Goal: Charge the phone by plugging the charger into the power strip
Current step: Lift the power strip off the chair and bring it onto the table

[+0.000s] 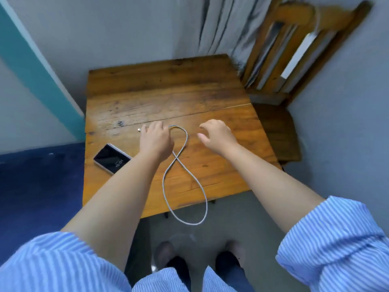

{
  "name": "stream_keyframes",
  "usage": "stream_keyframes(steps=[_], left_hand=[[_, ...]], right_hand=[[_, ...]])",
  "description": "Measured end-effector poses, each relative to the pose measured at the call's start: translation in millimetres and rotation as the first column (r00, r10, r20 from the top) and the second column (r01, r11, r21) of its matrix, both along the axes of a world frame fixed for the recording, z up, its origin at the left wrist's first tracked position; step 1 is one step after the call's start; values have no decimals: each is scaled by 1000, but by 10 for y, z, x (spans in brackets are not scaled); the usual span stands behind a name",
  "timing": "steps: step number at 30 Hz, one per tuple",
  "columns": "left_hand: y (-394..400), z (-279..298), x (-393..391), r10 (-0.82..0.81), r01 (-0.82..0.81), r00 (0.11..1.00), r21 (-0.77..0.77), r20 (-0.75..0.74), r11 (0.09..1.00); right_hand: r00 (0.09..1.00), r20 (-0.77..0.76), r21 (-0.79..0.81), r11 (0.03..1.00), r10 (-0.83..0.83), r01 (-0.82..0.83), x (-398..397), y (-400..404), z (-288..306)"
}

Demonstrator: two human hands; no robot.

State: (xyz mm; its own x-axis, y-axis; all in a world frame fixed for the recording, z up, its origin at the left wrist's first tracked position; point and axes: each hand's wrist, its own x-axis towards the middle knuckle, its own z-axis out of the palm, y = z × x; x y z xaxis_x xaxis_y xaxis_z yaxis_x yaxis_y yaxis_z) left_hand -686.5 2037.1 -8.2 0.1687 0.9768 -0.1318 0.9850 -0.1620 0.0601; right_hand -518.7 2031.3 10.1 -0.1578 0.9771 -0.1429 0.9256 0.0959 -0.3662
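Observation:
A black phone [111, 159] lies face up near the left edge of the wooden table [164, 95], its screen lit. A grey charging cable [185, 144] runs in a figure-eight across the table, and its lower loop hangs past the front edge. My left hand [154, 140] is closed over one end of the cable, whose small metal plug [139, 130] sticks out to the left of my fingers. My right hand [216, 134] hovers to the right of the cable, fingers spread, holding nothing. No power strip is in view.
A wooden chair [282, 60] stands at the table's right rear corner, against the wall and a grey curtain [223, 28]. A blue surface [37, 182] lies to the left of the table. My feet [200, 264] stand on the grey floor below the front edge.

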Motion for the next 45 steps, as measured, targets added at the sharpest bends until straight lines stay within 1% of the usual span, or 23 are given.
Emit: stream_keyframes(steps=[2, 4, 7, 10, 13, 19, 24, 29, 31, 33, 35, 39, 41, 45], left_hand=[[49, 199, 580, -96, 96, 995, 35, 1, 995], [96, 392, 1138, -150, 149, 989, 67, 12, 987], [160, 622, 1731, -153, 151, 988, 92, 11, 984], [201, 878, 2400, -165, 156, 986, 174, 36, 972], [252, 1113, 2944, -180, 166, 982, 205, 51, 965], [621, 1492, 3597, -135, 124, 990, 222, 34, 967], [1126, 1638, 3970, -113, 105, 993, 209, 30, 972], [1832, 1722, 4327, -87, 71, 994, 218, 65, 973], [2150, 1759, 4471, -71, 55, 994, 197, 78, 979], [2493, 1768, 4620, -43, 21, 992, 184, 116, 983], [2768, 1742, 4751, -52, 23, 986, 179, 158, 984], [3112, 1580, 4995, -47, 37, 986, 60, 158, 997], [3250, 1471, 5105, -16, 19, 982, -15, 189, 1000], [3468, 1280, 5300, 112, -69, 951, -156, 287, 985]], right_hand=[[997, 1, 22, 997, -79, 79, 623, -87, 201], [993, 11, 40, 992, -119, 118, 1209, -158, 364], [988, 36, 38, 989, -147, 146, 1861, -206, 557], [979, 34, 97, 975, -202, 198, 2595, -236, 804], [970, 16, 152, 960, -241, 236, 3161, -233, 1018], [960, 24, 217, 939, -279, 268, 3965, -9, 1288], [958, 11, 262, 925, -287, 274, 4407, 432, 1427], [962, 42, 276, 929, -269, 248, 4740, 1170, 1556], [963, 44, 270, 931, -266, 245, 4847, 1508, 1618], [967, 42, 272, 934, -251, 231, 4953, 1875, 1661], [971, 39, 273, 937, -237, 218, 5034, 2178, 1669], [973, 77, 218, 956, -216, 195, 5157, 2649, 1527], [972, 93, 185, 963, -214, 194, 5211, 2866, 1424], [983, 113, 117, 985, -142, 129, 5293, 3297, 1169]])
